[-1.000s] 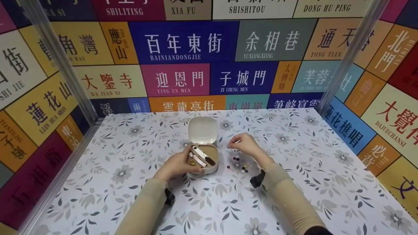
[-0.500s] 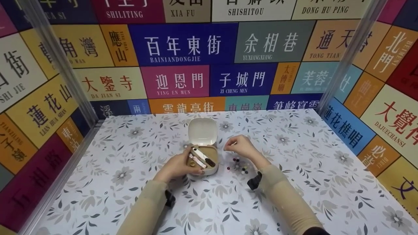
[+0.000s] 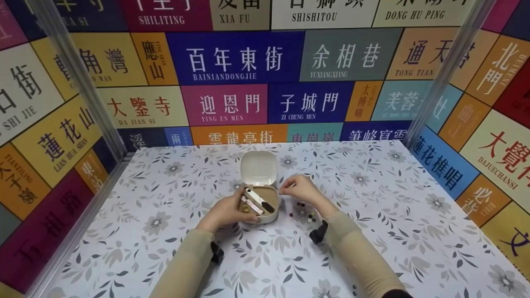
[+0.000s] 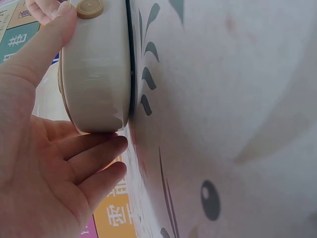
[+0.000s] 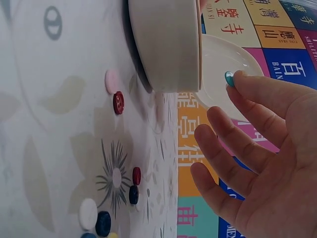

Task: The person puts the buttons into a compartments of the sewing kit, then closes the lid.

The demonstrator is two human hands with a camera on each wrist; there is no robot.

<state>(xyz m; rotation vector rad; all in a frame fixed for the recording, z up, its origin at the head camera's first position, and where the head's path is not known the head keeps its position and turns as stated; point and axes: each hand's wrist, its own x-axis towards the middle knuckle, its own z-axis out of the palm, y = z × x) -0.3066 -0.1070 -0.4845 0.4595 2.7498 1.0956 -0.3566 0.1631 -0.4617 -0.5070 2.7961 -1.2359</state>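
Observation:
A cream sewing box (image 3: 270,218) stands on the table with its lid (image 3: 258,167) raised at the back. In its tan tray lie a white stick-like tool with a dark end (image 3: 258,199), a slimmer pinkish one (image 3: 251,206) and a small gold round piece (image 3: 246,208). My left hand (image 3: 227,212) grips the box's left side, its thumb beside the round tan clasp (image 4: 90,8). Just right of the box, above the table, my right hand (image 3: 305,192) pinches a teal button (image 5: 229,78) between thumb and forefinger; the other fingers are spread.
Several loose buttons lie right of the box, among them a pink button (image 5: 111,81), a red button (image 5: 118,102), a white button (image 5: 88,213) and a dark blue button (image 5: 103,223). Sign-covered panels (image 3: 236,56) wall the floral tabletop (image 3: 165,244) at back and sides.
My right hand has moved left and slightly lower, close to the box's right rim. The left hand keeps its grip on the box.

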